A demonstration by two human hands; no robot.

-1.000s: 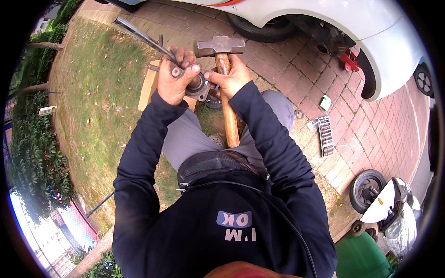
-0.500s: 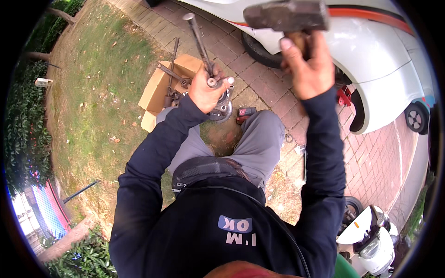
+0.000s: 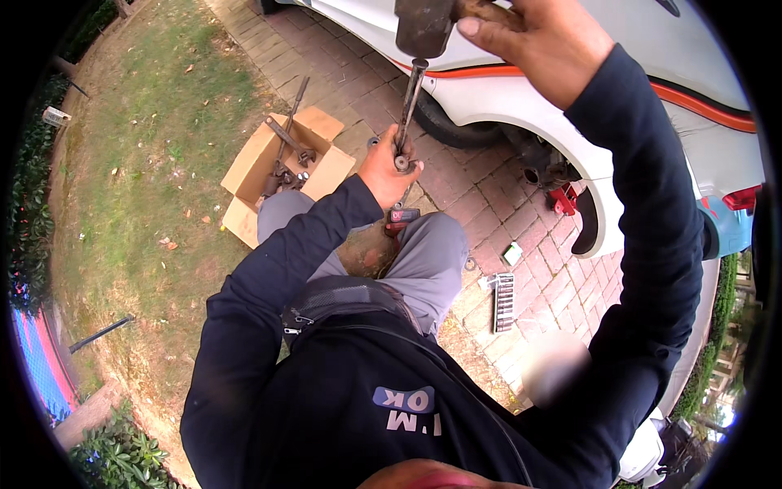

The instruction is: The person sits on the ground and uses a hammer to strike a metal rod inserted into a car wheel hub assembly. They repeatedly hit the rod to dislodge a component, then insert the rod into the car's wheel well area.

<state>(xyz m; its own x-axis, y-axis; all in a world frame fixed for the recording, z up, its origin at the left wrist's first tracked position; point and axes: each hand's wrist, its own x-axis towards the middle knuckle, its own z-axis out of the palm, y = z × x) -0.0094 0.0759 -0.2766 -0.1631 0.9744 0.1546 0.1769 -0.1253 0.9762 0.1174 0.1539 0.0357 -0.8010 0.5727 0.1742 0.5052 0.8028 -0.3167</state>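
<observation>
My left hand (image 3: 381, 175) is closed around a steel rod (image 3: 413, 102) standing nearly upright in front of my knees. A round metal end (image 3: 401, 164) shows beside the thumb. My right hand (image 3: 562, 49) grips the wooden handle of a sledgehammer (image 3: 423, 28), raised high and cut by the upper edge. Its dark head appears at the rod's top; whether they touch I cannot tell. Beneath my left hand, the metal part is mostly hidden.
An open cardboard box (image 3: 330, 174) with metal tools stands left of my knees. A black-and-red battery-like block (image 3: 403, 216) lies between them. To the right are a socket set (image 3: 504, 303), a small pale box (image 3: 512, 253), a red jack (image 3: 563, 198) and a white car (image 3: 521, 85).
The hammer has swung left and its head now meets the rod's top in view. My left hand with the rod has shifted slightly right, and the view has turned, showing the socket set.
</observation>
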